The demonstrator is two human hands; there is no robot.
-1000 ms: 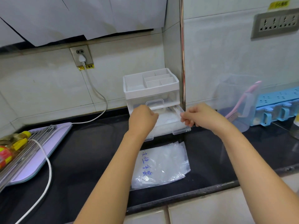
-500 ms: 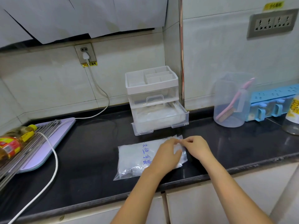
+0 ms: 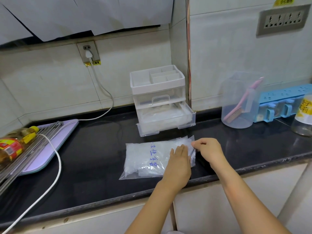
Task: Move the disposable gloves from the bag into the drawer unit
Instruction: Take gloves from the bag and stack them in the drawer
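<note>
A clear plastic bag with blue writing lies flat on the black counter, holding thin white disposable gloves. My left hand rests palm down on the bag's right part with fingers straight. My right hand pinches the bag's right opening edge between thumb and fingers. Behind the bag stands the white drawer unit; its clear bottom drawer is pulled out and holds white gloves. The upper drawer is closed.
A clear jug with a pink brush and a blue rack stand right of the unit. A glass jar sits far right. A lilac board with metal rack, an oil bottle and a white cord lie left.
Both hands came back from the open bottom drawer down to the bag. The left now lies flat on it and the right pinches its opening edge.
</note>
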